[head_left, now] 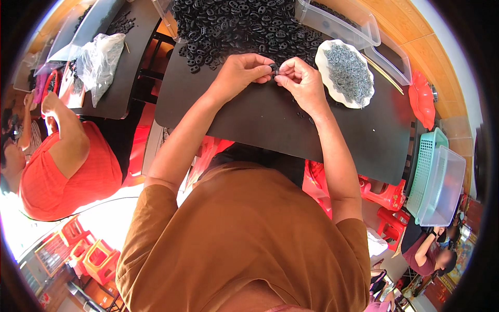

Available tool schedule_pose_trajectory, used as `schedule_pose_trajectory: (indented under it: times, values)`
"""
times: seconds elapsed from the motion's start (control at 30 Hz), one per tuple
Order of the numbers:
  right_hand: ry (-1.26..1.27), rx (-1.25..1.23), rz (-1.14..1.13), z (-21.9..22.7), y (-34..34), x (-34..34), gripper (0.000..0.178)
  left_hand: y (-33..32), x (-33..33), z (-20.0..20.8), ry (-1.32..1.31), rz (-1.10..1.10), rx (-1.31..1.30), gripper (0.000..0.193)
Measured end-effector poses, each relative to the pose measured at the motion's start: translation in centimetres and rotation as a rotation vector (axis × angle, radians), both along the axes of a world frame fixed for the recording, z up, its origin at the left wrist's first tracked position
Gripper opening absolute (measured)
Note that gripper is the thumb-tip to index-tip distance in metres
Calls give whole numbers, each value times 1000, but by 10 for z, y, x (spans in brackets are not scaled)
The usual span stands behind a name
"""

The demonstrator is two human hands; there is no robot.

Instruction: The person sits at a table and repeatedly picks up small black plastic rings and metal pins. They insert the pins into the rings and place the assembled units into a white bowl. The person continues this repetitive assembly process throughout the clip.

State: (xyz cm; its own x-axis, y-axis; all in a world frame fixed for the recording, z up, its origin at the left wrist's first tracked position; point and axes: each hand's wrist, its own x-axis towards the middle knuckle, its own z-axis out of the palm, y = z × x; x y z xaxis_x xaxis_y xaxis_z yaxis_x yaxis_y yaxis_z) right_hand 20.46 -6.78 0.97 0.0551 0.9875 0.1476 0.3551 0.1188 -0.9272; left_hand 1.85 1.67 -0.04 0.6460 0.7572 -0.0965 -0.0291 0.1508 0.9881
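Note:
My left hand (pixel 240 77) and my right hand (pixel 303 82) meet above the dark table, each with thumb and forefinger pinched together. Between the fingertips is a small black plastic piece (pixel 274 67), mostly covered by the fingers. Both hands appear to grip it. Just beyond them spreads a big pile of black oval plastic pieces with holes (pixel 239 28). Right of my right hand stands a white scalloped plate (pixel 323 75), heaped with small grey metal parts (pixel 347 70), too small to name exactly. A few tiny dark bits lie on the table near my right wrist.
Behind the plate is a clear plastic bin (pixel 343 25); thin sticks (pixel 384 75) lie beside it. A red dish (pixel 421 99) and a green basket (pixel 425 166) are at the right. A person in red sits at the left table, near a plastic bag (pixel 104 62).

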Motion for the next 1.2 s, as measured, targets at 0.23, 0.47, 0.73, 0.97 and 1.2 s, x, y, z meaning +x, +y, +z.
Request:
schedule_pose_trajectory:
  times: [0.23,0.47,0.73,0.97,1.2]
  values:
    - [-28,22,-10,-1,1,-8,23,-2,-1,1,82,-4,111,20]
    - [-127,50,-34,1,0,-10,27,-7,-3,5,192,18,275,19]
    - [-282,93,-78,-2,1,-15,27,-11,-2,2,205,51,526,15]
    - [-261,54,-36,8,-2,-10,20,-13,0,-3,217,53,629,15]
    - [-346,118,-32,4,0,-4,13,-14,0,1,212,54,638,16]
